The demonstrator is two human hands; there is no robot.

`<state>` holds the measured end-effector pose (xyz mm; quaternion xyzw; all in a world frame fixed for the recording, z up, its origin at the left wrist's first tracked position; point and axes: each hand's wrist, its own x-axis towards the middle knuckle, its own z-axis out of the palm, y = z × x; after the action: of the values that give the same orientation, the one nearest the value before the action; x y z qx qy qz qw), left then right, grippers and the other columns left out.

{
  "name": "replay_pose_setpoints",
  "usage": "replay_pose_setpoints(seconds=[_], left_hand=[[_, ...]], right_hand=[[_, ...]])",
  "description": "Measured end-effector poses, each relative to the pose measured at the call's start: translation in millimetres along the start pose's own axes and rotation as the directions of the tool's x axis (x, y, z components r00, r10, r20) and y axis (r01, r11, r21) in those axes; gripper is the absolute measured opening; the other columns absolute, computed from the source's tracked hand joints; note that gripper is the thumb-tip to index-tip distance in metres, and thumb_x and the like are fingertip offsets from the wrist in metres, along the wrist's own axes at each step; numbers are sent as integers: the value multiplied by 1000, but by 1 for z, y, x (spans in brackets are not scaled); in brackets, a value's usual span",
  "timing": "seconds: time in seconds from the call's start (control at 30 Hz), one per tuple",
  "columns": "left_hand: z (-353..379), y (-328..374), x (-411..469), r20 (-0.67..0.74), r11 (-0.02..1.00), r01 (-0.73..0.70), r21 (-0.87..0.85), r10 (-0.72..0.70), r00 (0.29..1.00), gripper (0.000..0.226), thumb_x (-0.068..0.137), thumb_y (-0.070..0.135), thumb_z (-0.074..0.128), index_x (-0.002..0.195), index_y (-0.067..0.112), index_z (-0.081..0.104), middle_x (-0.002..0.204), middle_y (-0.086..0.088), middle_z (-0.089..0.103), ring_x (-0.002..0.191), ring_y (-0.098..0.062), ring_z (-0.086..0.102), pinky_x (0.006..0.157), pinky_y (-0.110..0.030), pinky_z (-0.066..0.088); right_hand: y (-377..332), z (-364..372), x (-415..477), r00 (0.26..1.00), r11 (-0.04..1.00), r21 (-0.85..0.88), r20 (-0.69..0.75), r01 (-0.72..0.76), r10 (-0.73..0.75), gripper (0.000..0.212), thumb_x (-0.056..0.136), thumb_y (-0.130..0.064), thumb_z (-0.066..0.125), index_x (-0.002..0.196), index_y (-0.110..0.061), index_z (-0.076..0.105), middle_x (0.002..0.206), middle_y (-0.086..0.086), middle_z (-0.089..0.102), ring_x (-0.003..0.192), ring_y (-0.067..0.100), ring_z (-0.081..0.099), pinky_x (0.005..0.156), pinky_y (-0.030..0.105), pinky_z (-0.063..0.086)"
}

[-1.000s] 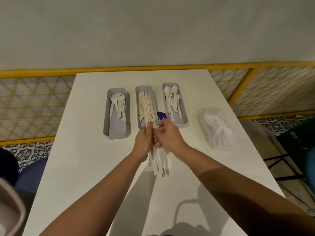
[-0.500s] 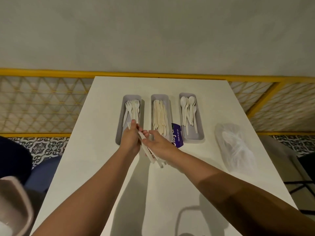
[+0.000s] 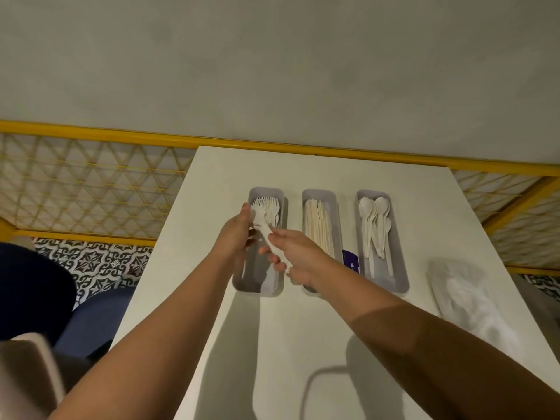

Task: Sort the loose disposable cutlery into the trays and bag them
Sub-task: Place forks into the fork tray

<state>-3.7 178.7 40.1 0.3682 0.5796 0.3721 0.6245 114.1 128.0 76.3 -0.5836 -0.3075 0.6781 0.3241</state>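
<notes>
On the white table (image 3: 303,344), three grey trays lay side by side: your left hand (image 3: 235,237) and right hand (image 3: 298,256) both gripped a bundle of forks (image 3: 266,230) over the left tray (image 3: 259,283); knives (image 3: 318,228) filled the middle tray (image 3: 319,194), spoons (image 3: 374,225) the right tray (image 3: 391,280).

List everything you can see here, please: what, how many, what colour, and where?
Rectangular white table: one, centre.
Long grey plastic trays: three, side by side on the table.
White plastic forks: several, left tray.
White plastic knives: many, middle tray.
White plastic spoons: several, right tray.
Purple packet: one, between middle and right trays.
Clear plastic bag: one, table's right edge.
Yellow mesh railing: behind the table.
Left hand, right hand: together gripping a fork bundle over the left tray.
</notes>
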Motion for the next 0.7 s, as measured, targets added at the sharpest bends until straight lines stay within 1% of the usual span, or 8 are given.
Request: replay_pose_setpoints(seconds=[0.1,0.17,0.23,0.33,0.43,0.53,0.6,0.7], left_hand=[[-10,-3,9,-175,955,-52,292,107,979,27,99,29,40,98,10,59,100,-8,62,81,-18,53,69,-26,44],[-18,-8,16,-200,890,-4,457,107,974,30,97,21,46,122,6,54,118,-12,58,89,-20,52,73,-25,43],[-23,-13,21,-165,816,28,577,83,983,39,95,18,50,131,5,48,125,-15,55,99,-27,55,78,-28,42],[-26,-18,24,-110,759,9,651,83,990,40,94,13,50,133,7,47,121,-18,56,105,-31,57,79,-28,41],[-28,-22,26,-75,744,-10,668,81,994,38,94,8,48,131,8,50,116,-17,60,104,-32,59,81,-30,46],[-31,-25,27,-57,772,-15,635,67,996,38,91,4,49,129,8,53,107,-17,63,99,-33,61,87,-40,53],[-32,-25,27,-45,785,-25,619,67,997,37,91,3,50,128,8,54,98,-14,62,91,-33,62,80,-42,56],[-33,-23,25,-41,802,-34,596,72,997,37,91,1,51,128,8,54,82,-6,58,77,-32,61,68,-38,56]], right_hand=[[-6,0,35,978,908,-416,-162,52,-131,38,98,-8,37,135,-11,45,94,12,58,68,18,51,51,22,37],[-9,2,55,954,722,-690,-174,59,-244,39,94,-2,35,131,-3,46,113,19,57,95,31,58,65,29,42],[-14,4,68,937,561,-827,-174,28,-303,44,92,2,36,136,-1,38,132,21,46,114,36,52,77,32,40],[-16,12,82,910,436,-900,-162,23,-382,38,95,-1,36,133,0,34,135,20,36,116,37,47,77,30,33],[-10,19,92,899,335,-942,-136,12,-415,35,94,-1,37,129,4,33,134,21,35,118,37,44,81,36,36],[-7,29,92,925,224,-974,-124,-43,-360,51,88,-1,53,135,3,31,137,17,29,123,31,38,95,35,40],[-2,34,93,933,117,-992,-79,-40,-352,60,84,-1,59,136,5,31,136,17,27,123,30,36,100,35,41],[5,34,96,941,84,-996,-67,-41,-331,62,85,-3,60,138,6,29,133,15,30,122,28,35,99,34,42]])
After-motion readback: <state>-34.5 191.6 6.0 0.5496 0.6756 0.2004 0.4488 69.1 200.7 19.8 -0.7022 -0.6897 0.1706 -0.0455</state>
